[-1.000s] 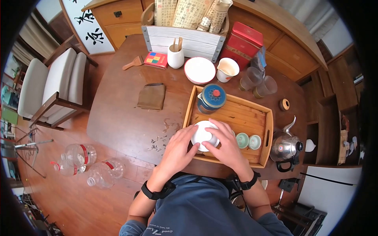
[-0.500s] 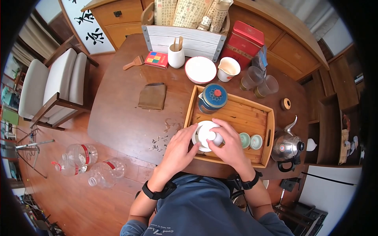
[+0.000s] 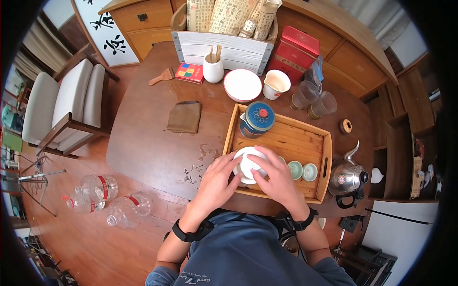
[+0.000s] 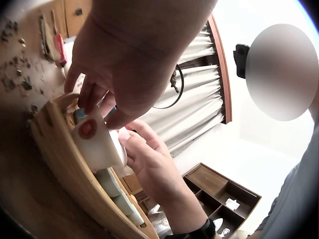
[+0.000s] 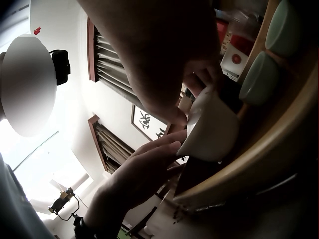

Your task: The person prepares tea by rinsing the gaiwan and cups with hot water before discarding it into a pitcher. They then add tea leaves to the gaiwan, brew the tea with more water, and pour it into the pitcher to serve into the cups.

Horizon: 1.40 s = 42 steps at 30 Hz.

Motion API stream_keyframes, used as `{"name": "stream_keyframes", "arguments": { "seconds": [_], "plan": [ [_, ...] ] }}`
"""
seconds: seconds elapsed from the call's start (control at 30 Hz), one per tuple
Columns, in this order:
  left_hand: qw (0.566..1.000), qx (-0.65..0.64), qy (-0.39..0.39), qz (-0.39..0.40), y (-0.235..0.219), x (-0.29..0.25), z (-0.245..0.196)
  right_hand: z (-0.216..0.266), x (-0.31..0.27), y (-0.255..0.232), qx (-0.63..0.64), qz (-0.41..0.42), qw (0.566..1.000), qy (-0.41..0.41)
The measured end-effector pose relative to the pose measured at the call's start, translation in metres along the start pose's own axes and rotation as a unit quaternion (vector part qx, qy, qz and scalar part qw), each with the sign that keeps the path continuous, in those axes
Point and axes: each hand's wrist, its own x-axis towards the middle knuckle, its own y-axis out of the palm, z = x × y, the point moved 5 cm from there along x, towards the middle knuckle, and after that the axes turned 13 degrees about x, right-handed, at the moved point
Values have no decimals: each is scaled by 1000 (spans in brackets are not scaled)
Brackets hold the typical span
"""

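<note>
A white gaiwan [image 4: 97, 149] with a round red mark stands near the front left corner of the wooden tea tray [image 3: 300, 125]. My left hand [image 3: 218, 178] grips its left side, fingers and thumb around the rim. The right hand [image 3: 277, 176] holds the white lid [image 3: 247, 167] on top, thumb and fingers curled over it and partly hiding it. In the left wrist view the lid's edge shows beside the right hand's fingertips. Pale green cups [image 3: 310, 172] sit in the tray just right of the right hand.
A blue lidded pot [image 3: 257, 119] stands in the tray behind the gaiwan. The steel kettle [image 3: 344, 178] is right of the tray. A white bowl [image 3: 242, 85], a spouted pitcher [image 3: 276, 84] and glasses [image 3: 322, 105] stand farther back. A folded brown cloth [image 3: 184, 117] lies left.
The lid and right hand shifted right, showing a dark gap at the bowl's left, then came back left. The left hand stays at the rim.
</note>
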Motion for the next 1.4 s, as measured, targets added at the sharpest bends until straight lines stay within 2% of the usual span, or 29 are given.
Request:
{"name": "stream_keyframes", "arguments": {
  "seconds": [0.2, 0.4, 0.9, 1.4],
  "plan": [
    [1000, -4, 7, 3, -2, 1, -2, 14, 1, -7, -11, 63, 997, 49],
    [1000, -5, 22, -4, -2, 1, -2, 11, -1, -14, -24, 86, 995, 43],
    [1000, -2, 18, -1, 0, 1, -1, 13, -6, -23, -41, 88, 993, 70],
    [1000, -4, 5, 0, -1, 2, -2, 8, -8, -28, -36, 67, 996, 57]
  ]
}}
